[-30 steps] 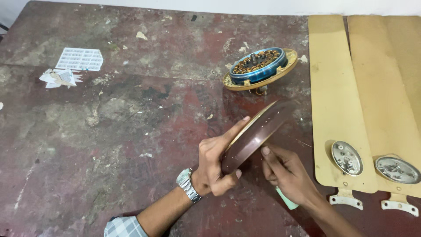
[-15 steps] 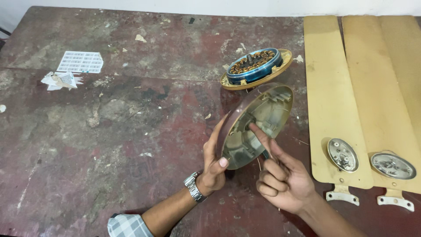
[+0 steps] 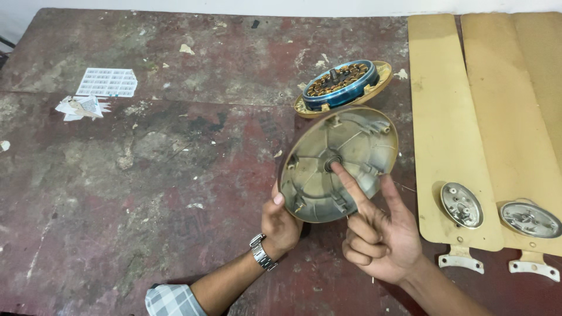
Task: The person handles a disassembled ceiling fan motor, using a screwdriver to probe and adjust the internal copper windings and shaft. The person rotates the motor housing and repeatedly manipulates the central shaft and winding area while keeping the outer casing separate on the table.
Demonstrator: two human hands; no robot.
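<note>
Since a moment ago, the round metal cover [image 3: 339,164] has turned from nearly edge-on to show its hollow inner face fully to the camera, and the right hand [image 3: 380,240] has come round in front of it. It is held tilted above the worn red table [image 3: 175,175], just in front of the motor core [image 3: 342,85], whose copper windings sit inside a blue ring on a gold rim. The left hand [image 3: 281,222] pinches the cover's lower-left rim, thumb on the inner face, fingers hidden behind it. On the right hand, the index finger is stretched out, its tip touching the bearing hole at the cover's centre; the middle finger sticks up loosely, the others curl in. A wristwatch [image 3: 261,253] sits on the left wrist. To the right lie tan fan blades [image 3: 451,105] with metal brackets. Scraps of paper [image 3: 93,93] lie well apart at far left.
</note>
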